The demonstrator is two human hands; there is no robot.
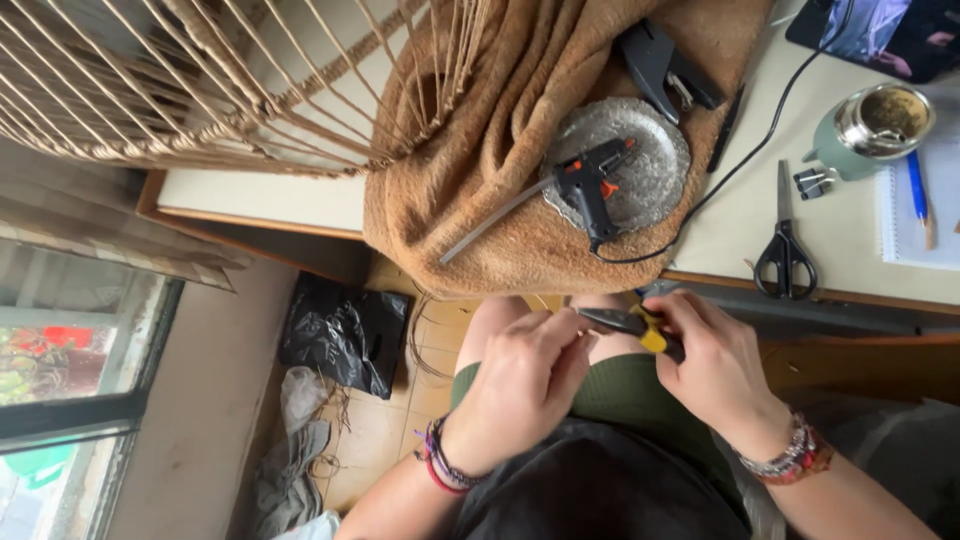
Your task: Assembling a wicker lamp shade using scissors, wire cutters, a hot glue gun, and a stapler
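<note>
At the far left a window (60, 390) and bare wall sit well away from the work, and a black plastic bag (345, 335) with a grey rag (295, 440) lies on the floor below the table edge (250, 225). Above, a wicker frame (230, 90) of thin reeds stands on the table, its stakes splaying out over a brown blanket (480, 170). Over the lap, the left hand (525, 385) is curled with fingers pinched tight near the tip of the pliers (635, 325), though what it pinches is too small to tell. The right hand (715, 365) is wrapped closed around the yellow-and-black handles. With fingertips so near the tip, a slip could nip them, and a cut or released end could spring toward the lap. On the blanket, a glue gun (590, 180) rests on a silver tray (655, 165) near the edge; its cord (740, 160) trails close, and a snag could drag it down. Scissors (785, 245) lie at the table rim, right of that. Room is tight between knees and table; leftward the floor is more open.
</note>
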